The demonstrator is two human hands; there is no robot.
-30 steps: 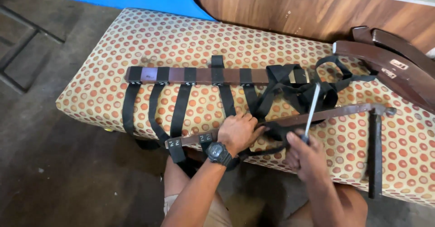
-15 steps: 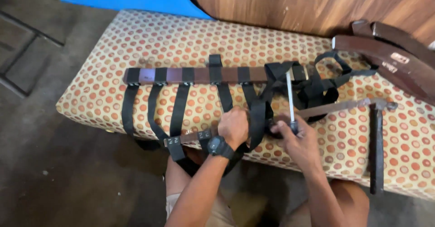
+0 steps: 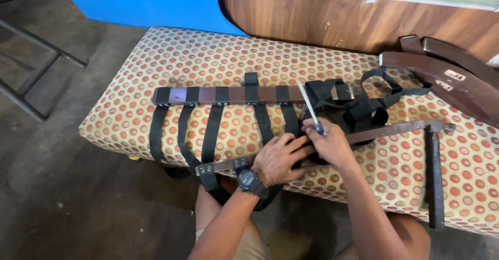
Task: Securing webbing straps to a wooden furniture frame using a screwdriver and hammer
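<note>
Nearest the camera: left hand, black wristwatch on the wrist, lies flat with fingers spread slightly apart, pressing down on the near wooden slat and the black webbing straps where they cross it, on the front part of the dotted cushion. Right hand sits touching it, fingers clamped around the handle of a thin metal blade or scraper, tip pointing up and away. Risk 1, my read: the blade works just beside the left fingertips, so a slip off the slat or staple could send it into that hand. Risk 2: the strap under the hands looks bunched; prying there could nick or cut the webbing rather than the fastener. Risk 3: the slat isn't clamped, only hand-held on soft padding, so it can roll or shift under force. Further back, the far slat carries the other strap ends; tugging may drag it. Loose strap tangle on the right could snag the tool. Beyond: curved wooden frame pieces, wood panel.
</note>
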